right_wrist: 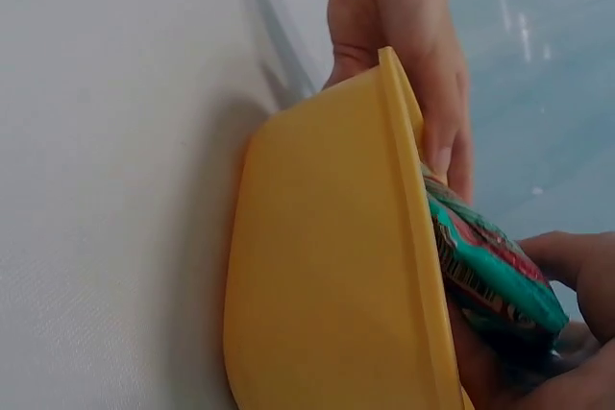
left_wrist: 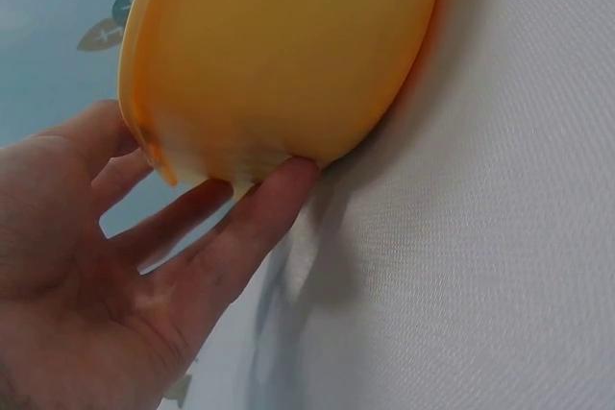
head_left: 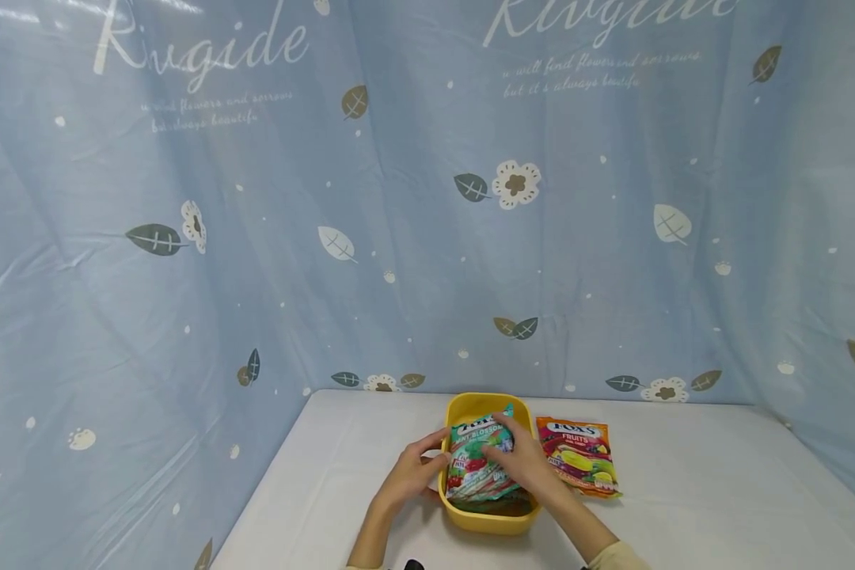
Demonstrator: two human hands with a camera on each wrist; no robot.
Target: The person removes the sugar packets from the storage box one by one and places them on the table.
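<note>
A yellow plastic basin (head_left: 492,522) stands on the white table. My left hand (head_left: 409,475) holds its left side, with a thumb and fingertip at the rim and other fingers (left_wrist: 279,199) against the outer wall. My right hand (head_left: 523,459) grips a green candy bag (head_left: 470,467) marked Mint Blossom, which lies tilted within the basin's opening. In the right wrist view, the bag's barcoded end (right_wrist: 490,276) sticks out past the rim, between the right hand's fingers. Under the bag, part of the basin's inside is dark and partly hidden.
An orange candy bag (head_left: 577,459) marked Fruits lies flat on the table, just right of the basin and beside the right forearm. The white tabletop (head_left: 705,475) runs back to a blue patterned curtain (head_left: 427,301), which also hangs along the left and right sides.
</note>
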